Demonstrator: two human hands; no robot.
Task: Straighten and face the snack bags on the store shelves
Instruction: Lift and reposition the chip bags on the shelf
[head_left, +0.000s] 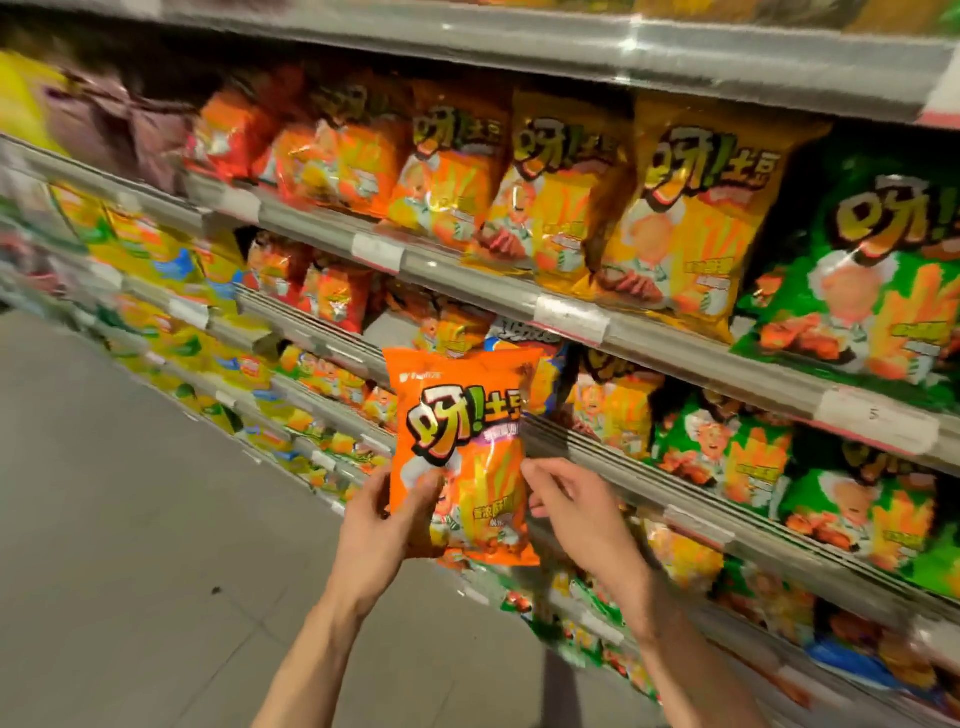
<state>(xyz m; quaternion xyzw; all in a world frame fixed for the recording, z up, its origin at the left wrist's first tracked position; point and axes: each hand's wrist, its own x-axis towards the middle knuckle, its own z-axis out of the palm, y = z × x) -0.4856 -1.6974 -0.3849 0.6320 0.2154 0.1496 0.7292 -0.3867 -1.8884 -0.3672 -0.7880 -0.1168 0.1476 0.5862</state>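
Observation:
An orange snack bag (467, 431) is held upright in front of the shelves, its printed front facing me. My left hand (387, 519) grips its lower left side, thumb across the front. My right hand (563, 501) pinches the bag's right edge with curled fingers. Behind the bag, a shelf (597, 452) carries more bags, with a gap (384, 327) just above and left of the held bag.
Rows of orange (441, 192), yellow (691, 223) and green (857, 270) snack bags fill the shelves on the right. Price tags (569, 317) line the shelf rails. Grey floor tiles (130, 519) spread to the left.

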